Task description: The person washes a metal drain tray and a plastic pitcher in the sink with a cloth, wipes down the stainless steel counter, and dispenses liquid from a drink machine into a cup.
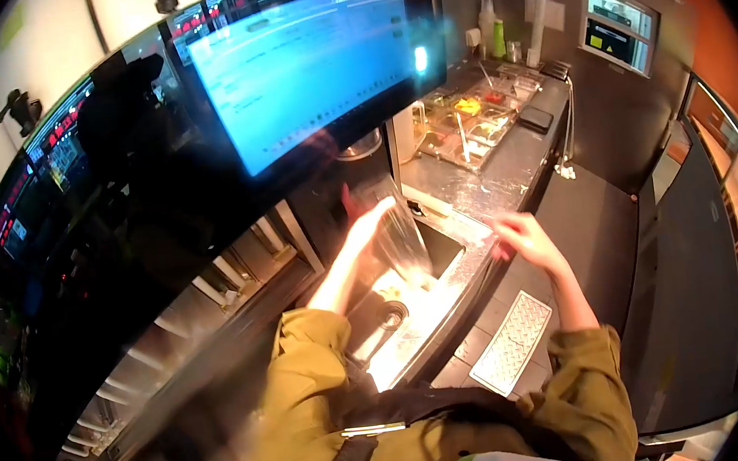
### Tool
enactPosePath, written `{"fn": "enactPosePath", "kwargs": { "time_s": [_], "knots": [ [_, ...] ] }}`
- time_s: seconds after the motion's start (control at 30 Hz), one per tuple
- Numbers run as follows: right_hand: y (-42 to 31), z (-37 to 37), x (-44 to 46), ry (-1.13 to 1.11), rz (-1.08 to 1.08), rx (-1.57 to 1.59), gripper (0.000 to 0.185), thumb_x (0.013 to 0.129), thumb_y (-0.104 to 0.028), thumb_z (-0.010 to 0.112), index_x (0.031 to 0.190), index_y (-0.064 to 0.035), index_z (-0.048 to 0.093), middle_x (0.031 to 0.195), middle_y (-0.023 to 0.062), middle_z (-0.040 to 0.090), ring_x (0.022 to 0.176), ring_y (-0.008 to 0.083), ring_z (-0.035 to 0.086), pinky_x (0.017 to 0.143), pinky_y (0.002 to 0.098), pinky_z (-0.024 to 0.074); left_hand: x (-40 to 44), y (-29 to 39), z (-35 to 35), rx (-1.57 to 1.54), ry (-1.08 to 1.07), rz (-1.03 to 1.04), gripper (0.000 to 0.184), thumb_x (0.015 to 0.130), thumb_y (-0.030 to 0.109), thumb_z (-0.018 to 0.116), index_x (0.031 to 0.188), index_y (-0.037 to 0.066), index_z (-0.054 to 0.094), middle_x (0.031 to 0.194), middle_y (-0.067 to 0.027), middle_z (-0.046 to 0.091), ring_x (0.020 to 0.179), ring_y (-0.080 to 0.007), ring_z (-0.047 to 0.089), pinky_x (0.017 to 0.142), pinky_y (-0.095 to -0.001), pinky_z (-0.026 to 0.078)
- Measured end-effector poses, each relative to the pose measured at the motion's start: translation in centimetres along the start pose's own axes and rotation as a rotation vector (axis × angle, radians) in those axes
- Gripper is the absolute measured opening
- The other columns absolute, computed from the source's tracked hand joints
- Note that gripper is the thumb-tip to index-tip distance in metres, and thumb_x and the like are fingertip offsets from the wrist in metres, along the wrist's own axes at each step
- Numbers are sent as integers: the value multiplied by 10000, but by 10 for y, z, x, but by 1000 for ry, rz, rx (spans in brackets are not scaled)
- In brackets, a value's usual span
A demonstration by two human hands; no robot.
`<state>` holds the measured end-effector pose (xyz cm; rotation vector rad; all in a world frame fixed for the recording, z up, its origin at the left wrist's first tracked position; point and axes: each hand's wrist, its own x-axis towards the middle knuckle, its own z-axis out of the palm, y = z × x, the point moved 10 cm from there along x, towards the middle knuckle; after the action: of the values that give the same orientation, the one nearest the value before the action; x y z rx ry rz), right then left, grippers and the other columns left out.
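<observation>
My left hand [370,219] is wrapped round a tall clear container [401,241], which is tilted over the sink area and blurred by motion. Below it, a round dark drain or ring [392,314] lies in the brightly lit metal basin. My right hand [519,238] hangs over the counter's front edge, to the right of the container. Its fingers are curled and blurred, and whether they hold anything is not visible.
A large lit screen [309,67] hangs above the counter at the upper left. Food trays [474,118] stand farther back, with a green bottle [499,39] and stacked cups [538,23] behind. A metal plate [513,342] lies on the floor.
</observation>
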<state>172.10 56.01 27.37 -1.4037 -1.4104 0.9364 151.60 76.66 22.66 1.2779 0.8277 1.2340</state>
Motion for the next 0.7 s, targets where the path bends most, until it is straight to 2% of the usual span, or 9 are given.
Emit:
{"fn": "enactPosePath", "kwargs": {
  "time_s": [0.17,0.23,0.3,0.37,0.4,0.43,0.47,0.53,0.7],
  "knots": [
    [-105,-21,92,214,-529,-72,320,813,-145,541,1089,7,483,963,82,572,869,146,546,735,260,436,63,42,17,-13,-145,306,1038,618,94,751,1308,46,-23,1257,-129,331,1139,-234,356,976,-339,278],
    [-149,-30,107,324,-772,-181,417,768,-143,574,1144,-19,442,989,92,539,1000,212,499,844,312,399,57,54,23,712,-62,572,998,631,76,744,1293,54,-3,1257,-127,331,1138,-229,369,961,-352,307],
    [-193,-37,115,441,-1036,-320,484,733,-125,597,1176,-44,417,990,90,517,1090,254,437,894,339,364,76,27,22,119,-209,409,979,638,96,744,1286,69,11,1279,-122,296,1168,-229,332,986,-371,262],
    [-224,-40,119,535,-1205,-370,527,711,-137,616,1189,-56,409,986,85,506,1133,282,388,917,372,340,70,36,25,197,-148,456,947,632,98,747,1270,66,48,1272,-120,302,1173,-226,322,992,-374,251],
    [-233,-42,127,567,-1228,-403,485,710,-150,616,1143,-42,425,991,81,512,1150,288,368,934,405,311,65,44,24,237,-113,479,931,630,99,748,1262,65,66,1268,-119,305,1176,-224,317,995,-376,246],
    [-241,-42,133,574,-1253,-402,365,714,-142,619,1000,-47,414,1084,108,507,1166,304,353,953,416,279,54,63,30,634,12,536,849,618,61,744,1215,48,141,1234,-116,340,1158,-219,342,975,-364,288],
    [-246,-42,138,579,-1278,-401,273,718,-134,623,857,-52,403,1178,135,502,1181,320,338,972,426,247,60,57,26,496,-1,525,857,609,64,745,1226,37,151,1231,-123,346,1160,-221,343,977,-360,280],
    [-247,-38,148,633,-1354,-436,348,707,-159,622,971,-32,434,1093,103,515,1162,311,350,955,439,264,71,42,15,218,-17,506,875,593,71,747,1249,15,170,1225,-137,360,1164,-226,345,981,-352,266],
    [-223,-53,127,549,-1267,-172,335,714,-131,600,1003,-20,473,1093,133,543,1114,300,411,952,426,285,72,42,8,359,108,513,825,577,41,745,1191,42,195,1195,-127,372,1128,-225,381,951,-361,322]
  ]
}}
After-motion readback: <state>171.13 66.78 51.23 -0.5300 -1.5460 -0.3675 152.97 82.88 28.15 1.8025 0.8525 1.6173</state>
